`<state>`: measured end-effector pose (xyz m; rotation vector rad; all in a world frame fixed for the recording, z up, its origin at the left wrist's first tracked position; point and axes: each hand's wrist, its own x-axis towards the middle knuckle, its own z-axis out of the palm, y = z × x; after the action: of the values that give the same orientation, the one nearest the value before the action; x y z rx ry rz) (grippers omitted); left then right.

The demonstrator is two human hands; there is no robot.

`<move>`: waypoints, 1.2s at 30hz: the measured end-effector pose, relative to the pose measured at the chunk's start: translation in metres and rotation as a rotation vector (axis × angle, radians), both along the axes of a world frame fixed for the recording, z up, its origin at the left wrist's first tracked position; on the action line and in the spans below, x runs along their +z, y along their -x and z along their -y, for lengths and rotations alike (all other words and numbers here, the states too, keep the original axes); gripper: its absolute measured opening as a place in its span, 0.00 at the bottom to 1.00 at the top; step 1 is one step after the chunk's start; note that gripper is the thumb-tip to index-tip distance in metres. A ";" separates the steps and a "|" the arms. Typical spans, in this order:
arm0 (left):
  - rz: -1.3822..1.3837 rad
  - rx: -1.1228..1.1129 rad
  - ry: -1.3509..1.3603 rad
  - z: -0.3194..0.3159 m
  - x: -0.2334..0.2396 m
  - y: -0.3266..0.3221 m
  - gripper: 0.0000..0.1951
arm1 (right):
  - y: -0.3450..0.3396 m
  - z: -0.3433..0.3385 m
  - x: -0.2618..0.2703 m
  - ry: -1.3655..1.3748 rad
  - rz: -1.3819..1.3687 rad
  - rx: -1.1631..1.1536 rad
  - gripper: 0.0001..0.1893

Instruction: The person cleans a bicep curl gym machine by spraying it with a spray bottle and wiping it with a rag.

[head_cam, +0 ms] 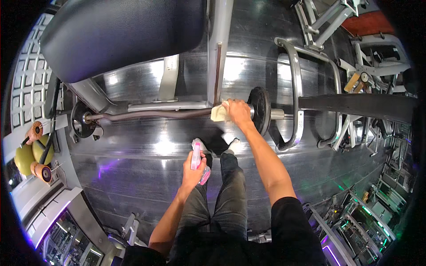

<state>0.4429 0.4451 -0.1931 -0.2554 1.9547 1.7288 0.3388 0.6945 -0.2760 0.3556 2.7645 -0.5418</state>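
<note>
In my left hand (192, 171) is a spray bottle (196, 156) with a pink and white trigger head, held low in front of my legs. My right hand (239, 112) presses a pale yellow cloth (219, 113) onto the curved barbell (159, 114), close to its right end. The cloth and fingers hide that stretch of the bar. A black weight plate (260, 111) sits just right of my right hand, with the silver bar sleeve (277, 114) jutting past it. Another black plate (82, 119) is on the bar's left end.
A black padded bench (126, 36) on a grey metal frame (218, 50) stands beyond the bar. Right of the bar are a curved metal tube frame (297, 89) and a long dark pad (356, 104). Yellow-green balls (24, 161) lie at the left. My feet are on dark flooring (133, 173).
</note>
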 end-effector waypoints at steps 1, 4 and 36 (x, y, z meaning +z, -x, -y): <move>0.033 -0.008 0.005 -0.003 0.001 -0.002 0.13 | 0.005 -0.006 -0.006 -0.001 0.095 -0.083 0.21; 0.048 0.000 0.023 0.005 0.001 -0.005 0.12 | 0.010 0.004 -0.008 -0.023 0.031 -0.201 0.21; 0.015 0.104 -0.051 0.024 0.004 -0.008 0.15 | -0.046 0.120 0.008 0.547 -0.550 -0.405 0.26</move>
<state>0.4511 0.4210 -0.1894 -0.3569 1.9149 1.8343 0.3849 0.5742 -0.2681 0.7210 2.8618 -1.6685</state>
